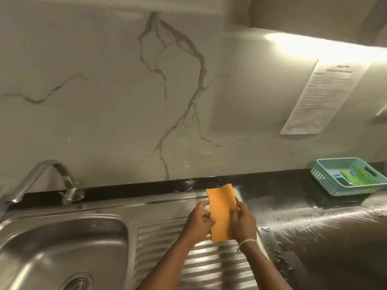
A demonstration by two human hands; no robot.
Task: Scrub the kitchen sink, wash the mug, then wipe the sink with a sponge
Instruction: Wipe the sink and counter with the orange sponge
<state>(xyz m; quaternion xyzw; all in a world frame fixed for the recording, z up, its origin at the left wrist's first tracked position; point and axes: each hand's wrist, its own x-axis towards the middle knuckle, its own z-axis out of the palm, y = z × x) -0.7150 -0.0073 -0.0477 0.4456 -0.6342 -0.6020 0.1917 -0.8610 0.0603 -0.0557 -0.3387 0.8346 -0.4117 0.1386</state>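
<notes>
A flat orange sponge cloth (pixel 221 212) is held upright over the ribbed draining board (pixel 201 266) of the steel sink. My left hand (pixel 199 221) grips its left edge and my right hand (pixel 244 222) grips its right edge, fingers curled round it. Something pale shows behind my left hand's fingers; I cannot tell what it is. The sink basin (pixel 62 248) lies to the left with its drain (pixel 77 282) at the bottom. No mug is in view.
A chrome tap (pixel 41 178) stands at the back left of the sink. The black worktop (pixel 314 216) on the right is wet. A teal plastic basket (pixel 347 176) with small items sits at the far right by the marble wall. A printed sheet (pixel 322 97) hangs on the wall.
</notes>
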